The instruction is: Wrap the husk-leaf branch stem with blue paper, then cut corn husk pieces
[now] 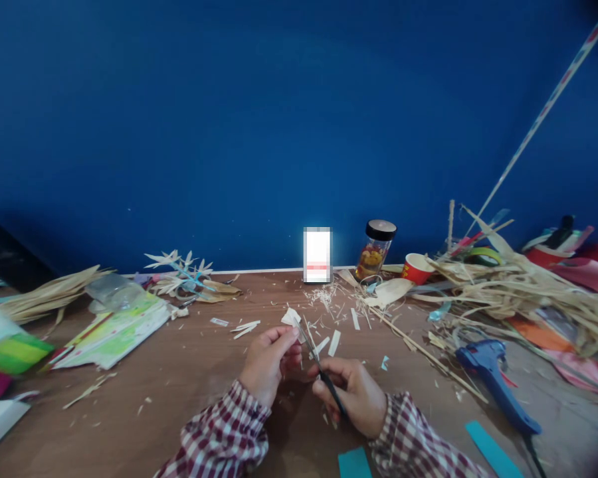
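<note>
My left hand (270,358) pinches a small pale folded piece of dried leaf (292,317) above the brown table (189,372). My right hand (353,392) is closed round the black handles of small scissors (319,364), whose blades point up-left and meet the leaf piece. Both wrists wear red-and-white checked sleeves. Pale cut strips (333,342) and fine shavings lie on the table just beyond my hands.
A blue glue gun (493,378) lies to the right, beside a heap of dried straw (518,292). At the back stand a black-lidded jar (375,249) and a red cup (417,268). Coloured paper (109,332) and straw flowers (184,272) lie at left; teal strips (493,448) lie near the front edge.
</note>
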Demonstrator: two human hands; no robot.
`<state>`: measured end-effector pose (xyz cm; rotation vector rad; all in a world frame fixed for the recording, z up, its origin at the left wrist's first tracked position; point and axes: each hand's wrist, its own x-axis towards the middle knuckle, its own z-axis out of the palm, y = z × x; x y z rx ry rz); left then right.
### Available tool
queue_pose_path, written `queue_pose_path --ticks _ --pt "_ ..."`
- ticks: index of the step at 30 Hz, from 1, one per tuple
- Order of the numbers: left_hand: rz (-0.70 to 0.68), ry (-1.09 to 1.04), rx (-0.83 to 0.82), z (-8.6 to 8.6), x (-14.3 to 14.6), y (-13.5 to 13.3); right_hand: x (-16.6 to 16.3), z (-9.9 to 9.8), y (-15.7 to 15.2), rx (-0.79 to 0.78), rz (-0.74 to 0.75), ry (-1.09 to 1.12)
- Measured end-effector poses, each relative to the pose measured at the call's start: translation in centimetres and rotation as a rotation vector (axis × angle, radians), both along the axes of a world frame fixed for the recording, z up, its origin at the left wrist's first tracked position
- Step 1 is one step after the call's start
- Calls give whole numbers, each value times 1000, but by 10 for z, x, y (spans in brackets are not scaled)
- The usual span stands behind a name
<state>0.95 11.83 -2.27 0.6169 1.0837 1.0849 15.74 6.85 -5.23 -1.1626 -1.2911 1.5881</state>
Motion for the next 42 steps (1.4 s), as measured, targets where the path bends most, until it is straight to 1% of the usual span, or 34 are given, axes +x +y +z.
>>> queue_pose_path --ticks 9,14,19,24,42 --pt "3 32 46 -5 -3 4 1 -7 0 -26 13 25" --pt "-25 69 77 -5 0 1 2 -4 -1 -10 12 51" --pt "-50 58 69 -5 1 -2 3 0 0 1 26 60" --pt "-64 67 62 -5 2 -4 3 -1 -1 11 23 60" --pt "-55 64 29 -2 3 -3 1 0 -1 38 13 23"
